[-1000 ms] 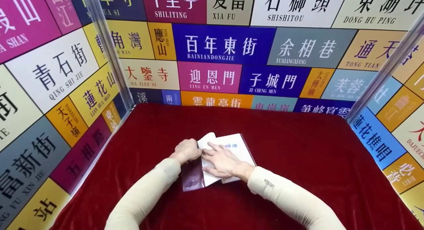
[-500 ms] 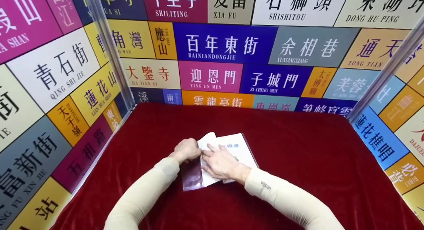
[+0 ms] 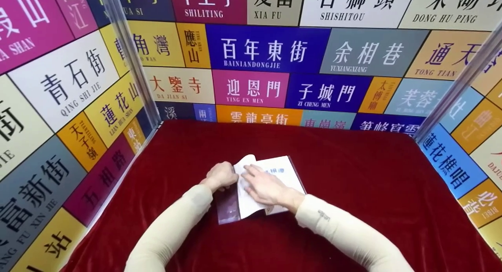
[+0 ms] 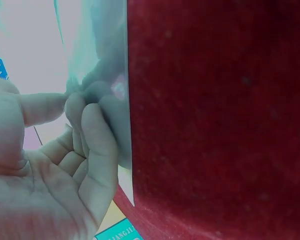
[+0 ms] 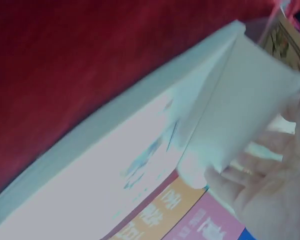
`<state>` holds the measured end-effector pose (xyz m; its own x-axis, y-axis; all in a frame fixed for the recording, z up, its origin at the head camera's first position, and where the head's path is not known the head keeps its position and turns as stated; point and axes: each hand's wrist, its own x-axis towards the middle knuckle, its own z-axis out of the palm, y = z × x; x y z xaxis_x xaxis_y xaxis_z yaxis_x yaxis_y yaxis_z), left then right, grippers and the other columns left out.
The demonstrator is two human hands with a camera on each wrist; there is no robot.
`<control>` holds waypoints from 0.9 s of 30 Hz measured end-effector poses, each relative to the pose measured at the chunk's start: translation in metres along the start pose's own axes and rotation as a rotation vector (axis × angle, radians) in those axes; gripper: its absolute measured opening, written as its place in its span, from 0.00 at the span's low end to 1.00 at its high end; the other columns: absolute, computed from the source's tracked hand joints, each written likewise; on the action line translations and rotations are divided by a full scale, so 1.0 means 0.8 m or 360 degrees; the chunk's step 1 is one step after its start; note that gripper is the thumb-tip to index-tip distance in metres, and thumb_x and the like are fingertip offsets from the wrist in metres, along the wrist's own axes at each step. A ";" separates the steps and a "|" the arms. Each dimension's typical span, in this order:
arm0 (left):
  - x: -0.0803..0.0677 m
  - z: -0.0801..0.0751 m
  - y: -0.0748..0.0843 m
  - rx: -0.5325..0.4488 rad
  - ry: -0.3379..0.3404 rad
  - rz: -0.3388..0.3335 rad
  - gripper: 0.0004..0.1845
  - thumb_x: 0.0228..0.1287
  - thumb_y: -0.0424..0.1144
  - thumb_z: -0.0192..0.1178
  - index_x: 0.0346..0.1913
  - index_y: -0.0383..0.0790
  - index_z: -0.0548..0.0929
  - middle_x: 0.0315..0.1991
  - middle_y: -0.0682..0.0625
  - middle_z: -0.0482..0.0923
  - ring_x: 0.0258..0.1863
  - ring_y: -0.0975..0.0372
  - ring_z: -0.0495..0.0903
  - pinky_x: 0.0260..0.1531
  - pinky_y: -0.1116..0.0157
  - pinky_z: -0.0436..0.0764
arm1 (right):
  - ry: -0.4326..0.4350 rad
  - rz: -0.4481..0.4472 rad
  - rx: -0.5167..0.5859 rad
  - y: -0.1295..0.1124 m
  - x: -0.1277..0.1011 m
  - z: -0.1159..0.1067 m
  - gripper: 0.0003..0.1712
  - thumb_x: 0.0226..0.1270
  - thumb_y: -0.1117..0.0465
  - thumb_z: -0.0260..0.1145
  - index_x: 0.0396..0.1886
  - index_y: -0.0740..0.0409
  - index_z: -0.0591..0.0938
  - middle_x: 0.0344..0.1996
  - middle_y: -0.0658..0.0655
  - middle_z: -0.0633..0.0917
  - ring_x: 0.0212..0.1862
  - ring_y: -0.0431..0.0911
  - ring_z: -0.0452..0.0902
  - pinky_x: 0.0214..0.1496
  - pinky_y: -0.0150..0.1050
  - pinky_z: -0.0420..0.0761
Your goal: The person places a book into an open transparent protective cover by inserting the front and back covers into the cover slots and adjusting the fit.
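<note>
Our right grip has shifted toward the table's far-right corner, extended on the page | left grip pinches cover, page just right of it

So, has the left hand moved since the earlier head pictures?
No, not noticeably: against the pink YING EN MEN panel, the left hand keeps its place.

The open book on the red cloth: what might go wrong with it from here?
The white page curves up against the right fingers, so pressing harder might crease it. The shiny plastic flap sticks out past that page and seems pinched by the left fingers; a sharp tug could wrinkle or tear it.
</note>
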<state>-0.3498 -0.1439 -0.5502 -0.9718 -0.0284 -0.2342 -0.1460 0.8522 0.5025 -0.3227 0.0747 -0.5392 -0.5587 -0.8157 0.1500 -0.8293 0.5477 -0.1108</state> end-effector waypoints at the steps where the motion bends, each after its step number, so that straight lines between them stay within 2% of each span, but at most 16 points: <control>1: -0.001 0.000 0.001 -0.0005 0.0002 -0.0002 0.09 0.64 0.40 0.63 0.25 0.48 0.82 0.17 0.51 0.84 0.16 0.59 0.86 0.17 0.62 0.87 | -0.0004 0.0003 0.0032 0.006 -0.005 -0.003 0.32 0.86 0.55 0.60 0.79 0.70 0.75 0.82 0.74 0.72 0.84 0.70 0.69 0.85 0.65 0.74; 4: -0.002 0.001 0.003 0.0005 0.0000 -0.0003 0.08 0.65 0.40 0.62 0.27 0.47 0.82 0.18 0.51 0.85 0.17 0.59 0.87 0.18 0.62 0.87 | -0.0040 -0.0003 0.0130 0.022 -0.023 -0.008 0.36 0.84 0.55 0.59 0.81 0.73 0.71 0.84 0.76 0.70 0.85 0.70 0.68 0.87 0.65 0.71; 8: -0.002 0.001 0.004 0.0028 0.0004 0.0022 0.07 0.66 0.40 0.62 0.29 0.47 0.83 0.18 0.52 0.85 0.17 0.60 0.86 0.17 0.64 0.85 | -0.0125 0.0055 0.0216 0.034 -0.042 -0.011 0.41 0.85 0.50 0.57 0.86 0.71 0.67 0.88 0.73 0.65 0.88 0.67 0.64 0.89 0.64 0.69; 12: -0.003 -0.002 0.006 0.0025 0.0006 0.0034 0.07 0.67 0.39 0.61 0.29 0.46 0.83 0.18 0.51 0.84 0.17 0.59 0.86 0.16 0.65 0.82 | -0.0174 0.0069 0.0160 0.034 -0.047 -0.012 0.41 0.87 0.46 0.56 0.88 0.66 0.66 0.90 0.69 0.63 0.89 0.64 0.63 0.89 0.62 0.70; 17: -0.004 -0.003 0.008 0.0025 0.0010 0.0038 0.07 0.68 0.39 0.61 0.30 0.46 0.83 0.18 0.51 0.84 0.18 0.58 0.87 0.16 0.64 0.83 | -0.0206 0.0062 0.0047 0.030 -0.043 -0.010 0.41 0.87 0.46 0.56 0.88 0.66 0.66 0.90 0.69 0.62 0.88 0.66 0.65 0.87 0.61 0.73; 21: -0.006 -0.003 0.008 0.0059 0.0048 0.0043 0.07 0.66 0.40 0.61 0.29 0.46 0.83 0.18 0.51 0.84 0.18 0.58 0.87 0.18 0.64 0.81 | -0.0251 0.0096 0.0011 0.025 -0.039 -0.010 0.42 0.88 0.44 0.56 0.89 0.65 0.64 0.91 0.69 0.60 0.88 0.66 0.65 0.85 0.61 0.76; 27: -0.006 0.001 0.006 0.0103 0.0124 0.0085 0.09 0.65 0.41 0.60 0.26 0.46 0.83 0.20 0.50 0.84 0.15 0.58 0.84 0.19 0.61 0.79 | -0.0291 0.0115 -0.0043 0.018 -0.036 -0.011 0.43 0.88 0.43 0.57 0.89 0.64 0.65 0.91 0.67 0.61 0.85 0.64 0.71 0.80 0.59 0.82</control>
<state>-0.3454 -0.1394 -0.5472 -0.9896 -0.0205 -0.1421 -0.0839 0.8854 0.4572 -0.3186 0.1081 -0.5367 -0.6079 -0.7931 -0.0386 -0.7885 0.6087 -0.0880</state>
